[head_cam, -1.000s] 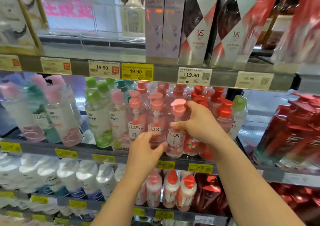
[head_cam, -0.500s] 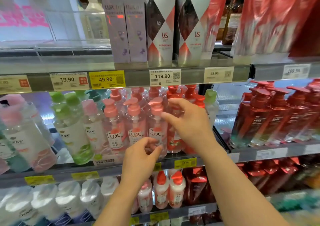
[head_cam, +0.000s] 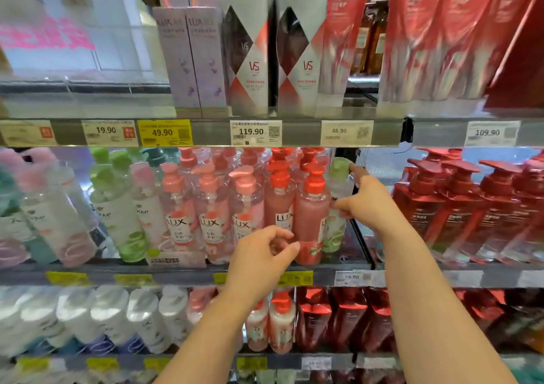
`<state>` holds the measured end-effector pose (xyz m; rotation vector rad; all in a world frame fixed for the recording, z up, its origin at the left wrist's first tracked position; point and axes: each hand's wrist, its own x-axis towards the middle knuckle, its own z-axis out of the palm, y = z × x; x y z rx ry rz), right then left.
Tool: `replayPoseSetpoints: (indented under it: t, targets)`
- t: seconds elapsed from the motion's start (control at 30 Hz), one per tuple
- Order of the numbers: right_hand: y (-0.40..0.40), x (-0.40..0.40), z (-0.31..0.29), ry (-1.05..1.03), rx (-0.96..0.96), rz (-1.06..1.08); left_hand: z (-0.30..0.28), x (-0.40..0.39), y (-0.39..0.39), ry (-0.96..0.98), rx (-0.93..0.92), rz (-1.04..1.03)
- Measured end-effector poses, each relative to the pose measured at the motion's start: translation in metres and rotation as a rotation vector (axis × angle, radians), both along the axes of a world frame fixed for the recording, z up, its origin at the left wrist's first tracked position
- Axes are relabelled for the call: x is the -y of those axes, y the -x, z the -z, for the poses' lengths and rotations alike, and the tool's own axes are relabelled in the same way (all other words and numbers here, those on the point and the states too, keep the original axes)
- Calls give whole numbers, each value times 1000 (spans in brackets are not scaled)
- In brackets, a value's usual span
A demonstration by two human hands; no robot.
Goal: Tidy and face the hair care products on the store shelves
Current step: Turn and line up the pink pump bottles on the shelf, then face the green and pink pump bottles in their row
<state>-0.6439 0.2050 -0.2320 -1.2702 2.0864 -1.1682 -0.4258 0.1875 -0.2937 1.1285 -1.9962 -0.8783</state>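
Right hand (head_cam: 363, 204) grips the green-capped bottle (head_cam: 338, 204) at the middle shelf (head_cam: 182, 277) row's end, probably to face it; left hand (head_cam: 262, 254), loosely curled, hovers empty before the red-capped bottle (head_cam: 312, 207).

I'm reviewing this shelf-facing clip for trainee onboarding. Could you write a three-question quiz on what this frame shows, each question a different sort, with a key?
1. True or false: the right hand is at the green-capped bottle at the right end of the middle shelf's row.
2. Multiple choice: which price does the yellow tag on the upper shelf rail show? A) 19.90 B) 49.90 C) 119.90
3. Fill in: the left hand is in front of the lower part of bottles labelled ____.

Key: 1 true; 2 B; 3 LUX. The red-capped LUX bottle beside the green-capped one is turned so that only part of its label shows.
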Motion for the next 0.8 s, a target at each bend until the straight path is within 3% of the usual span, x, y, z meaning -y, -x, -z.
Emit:
replayPoseSetpoints:
  t: [0.1,0.23,0.33,0.63,0.8]
  targets:
    - [14,2,3,-12,4,-22,-5,-7,6,4,10,-39]
    - [18,3,6,-56,-221,-28,-5,-16,7,-4,14,-130]
    - [14,-6,10,38,-353,16,2,-27,4,-30,-19,-207]
    - [0,-40,7,210,-293,90,7,-47,-2,-65,-63,-255]
    - [-25,-64,-18,281,-410,111,7,-51,-31,-56,-135,-263]
